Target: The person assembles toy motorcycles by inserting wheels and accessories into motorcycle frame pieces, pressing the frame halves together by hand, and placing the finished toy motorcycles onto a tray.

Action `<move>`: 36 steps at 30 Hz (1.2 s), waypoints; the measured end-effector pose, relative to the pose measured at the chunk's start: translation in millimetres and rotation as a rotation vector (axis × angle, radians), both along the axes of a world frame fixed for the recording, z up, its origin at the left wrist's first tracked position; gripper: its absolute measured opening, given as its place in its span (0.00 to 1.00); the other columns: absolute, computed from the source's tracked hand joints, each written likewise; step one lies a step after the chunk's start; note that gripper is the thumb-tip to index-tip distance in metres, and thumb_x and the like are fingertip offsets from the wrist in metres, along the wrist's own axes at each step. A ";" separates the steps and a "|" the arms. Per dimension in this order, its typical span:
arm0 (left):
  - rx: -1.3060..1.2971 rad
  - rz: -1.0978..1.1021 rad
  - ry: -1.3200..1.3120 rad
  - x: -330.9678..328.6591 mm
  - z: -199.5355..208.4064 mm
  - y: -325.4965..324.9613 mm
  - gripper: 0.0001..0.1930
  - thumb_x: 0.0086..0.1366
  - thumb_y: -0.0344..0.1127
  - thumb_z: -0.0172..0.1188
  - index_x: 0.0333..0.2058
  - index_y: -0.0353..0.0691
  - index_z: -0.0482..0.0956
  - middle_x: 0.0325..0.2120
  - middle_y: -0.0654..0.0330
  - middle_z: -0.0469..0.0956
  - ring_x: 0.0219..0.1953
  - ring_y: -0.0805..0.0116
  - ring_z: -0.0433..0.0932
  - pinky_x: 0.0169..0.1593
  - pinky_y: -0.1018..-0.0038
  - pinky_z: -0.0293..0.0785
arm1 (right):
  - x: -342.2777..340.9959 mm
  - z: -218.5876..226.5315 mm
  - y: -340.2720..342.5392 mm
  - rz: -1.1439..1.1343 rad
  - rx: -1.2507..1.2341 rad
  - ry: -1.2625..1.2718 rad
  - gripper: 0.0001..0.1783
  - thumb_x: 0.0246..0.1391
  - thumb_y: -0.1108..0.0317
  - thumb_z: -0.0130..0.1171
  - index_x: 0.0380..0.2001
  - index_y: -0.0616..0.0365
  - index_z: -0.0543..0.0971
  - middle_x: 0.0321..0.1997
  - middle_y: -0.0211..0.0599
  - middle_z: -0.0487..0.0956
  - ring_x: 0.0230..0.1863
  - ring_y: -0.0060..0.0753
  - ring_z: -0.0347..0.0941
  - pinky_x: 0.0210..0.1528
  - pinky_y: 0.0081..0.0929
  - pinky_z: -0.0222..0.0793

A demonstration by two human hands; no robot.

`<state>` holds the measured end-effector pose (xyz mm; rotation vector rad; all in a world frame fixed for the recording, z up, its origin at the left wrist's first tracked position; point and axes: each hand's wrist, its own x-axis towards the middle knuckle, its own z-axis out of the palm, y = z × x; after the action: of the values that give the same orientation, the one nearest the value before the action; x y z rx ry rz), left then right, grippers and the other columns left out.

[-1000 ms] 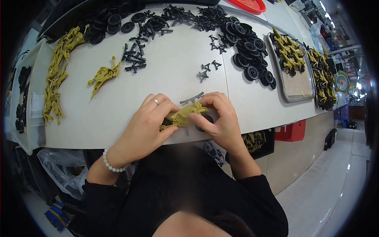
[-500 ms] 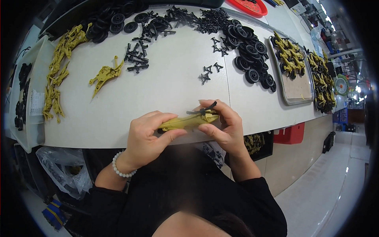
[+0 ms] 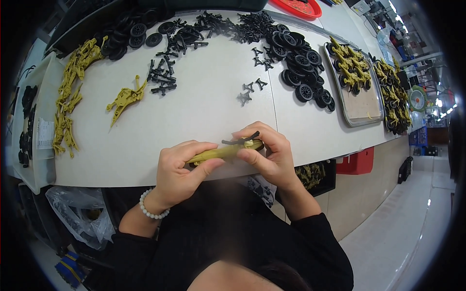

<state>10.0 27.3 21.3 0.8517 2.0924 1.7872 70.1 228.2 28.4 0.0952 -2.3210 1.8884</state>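
Observation:
Near the table's front edge, both my hands hold one long yellow plastic toy frame (image 3: 213, 154) lengthwise between them. My left hand (image 3: 180, 164) grips its left end between thumb and fingers. At the other end, my right hand (image 3: 272, 157) pinches the frame, its thumb in front and its fingers behind. A thin black crosspiece (image 3: 238, 141) sits across the frame's top at the right, beside my right fingertips. How it is joined to the frame is hidden by my fingers. Another yellow frame (image 3: 127, 99) lies alone on the table, beyond my left hand.
Yellow frames (image 3: 68, 102) are heaped at the left beside a white bin (image 3: 46, 116). Black crosspieces (image 3: 162, 77) and black wheels (image 3: 303, 60) lie along the back. Small black forked parts (image 3: 248, 88) sit mid-table. At right stands a metal tray (image 3: 357, 114) with wheeled yellow assemblies.
The yellow frame has shifted slightly left in my hands and tilted a little. Both hands keep their hold. The whole view has shifted a bit.

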 end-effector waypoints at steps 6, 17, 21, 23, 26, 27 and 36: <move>-0.105 -0.087 -0.175 -7.5 22.8 2.2 0.10 0.55 0.29 0.67 0.35 0.31 0.81 0.24 0.57 0.81 0.24 0.75 0.77 0.29 0.80 0.71 | -7.3 0.7 10.2 0.081 0.057 -0.016 0.14 0.50 0.63 0.65 0.36 0.63 0.81 0.34 0.34 0.77 0.33 0.23 0.71 0.34 0.17 0.63; 0.294 0.056 -0.545 -4.9 10.4 9.4 0.08 0.60 0.26 0.63 0.38 0.29 0.80 0.27 0.62 0.81 0.27 0.80 0.75 0.32 0.83 0.70 | -8.4 4.2 2.9 0.029 -0.109 -0.074 0.20 0.48 0.63 0.66 0.42 0.62 0.77 0.38 0.32 0.77 0.40 0.25 0.69 0.46 0.24 0.65; 0.331 0.109 -0.398 3.3 2.8 8.7 0.10 0.59 0.26 0.64 0.39 0.29 0.80 0.26 0.63 0.80 0.27 0.80 0.75 0.33 0.85 0.70 | -5.5 8.7 -15.6 0.035 -0.136 -0.042 0.18 0.46 0.67 0.68 0.41 0.61 0.77 0.39 0.31 0.75 0.39 0.25 0.68 0.45 0.24 0.64; 0.317 0.116 -0.294 5.0 3.6 7.8 0.10 0.59 0.26 0.64 0.39 0.29 0.80 0.26 0.63 0.80 0.27 0.80 0.75 0.33 0.85 0.69 | -6.3 1.6 -20.0 -0.004 -0.161 0.003 0.16 0.47 0.69 0.67 0.40 0.61 0.78 0.38 0.33 0.76 0.39 0.27 0.69 0.44 0.25 0.65; 0.225 0.108 -0.099 5.2 6.1 7.1 0.11 0.58 0.26 0.65 0.39 0.28 0.79 0.26 0.62 0.80 0.27 0.80 0.75 0.31 0.84 0.69 | -6.4 -2.0 -21.6 0.001 -0.125 0.157 0.13 0.50 0.70 0.65 0.39 0.61 0.78 0.38 0.35 0.76 0.39 0.30 0.71 0.44 0.26 0.66; 0.234 0.114 -0.024 5.0 5.4 8.4 0.11 0.58 0.26 0.65 0.39 0.28 0.79 0.26 0.61 0.80 0.27 0.80 0.75 0.31 0.84 0.69 | -6.3 -2.0 -22.4 0.004 -0.132 0.161 0.12 0.50 0.70 0.64 0.39 0.62 0.78 0.39 0.36 0.76 0.40 0.31 0.71 0.45 0.27 0.66; 0.418 0.125 -0.450 5.1 0.9 13.1 0.09 0.61 0.24 0.61 0.40 0.29 0.79 0.29 0.60 0.81 0.30 0.77 0.77 0.36 0.82 0.72 | -9.6 8.6 -9.6 0.055 -0.140 0.000 0.17 0.48 0.72 0.66 0.42 0.65 0.77 0.45 0.38 0.76 0.47 0.29 0.71 0.51 0.28 0.65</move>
<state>15.1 40.4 22.3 0.3531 1.5443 2.2717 60.5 218.6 37.0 0.1447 -2.1997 2.0706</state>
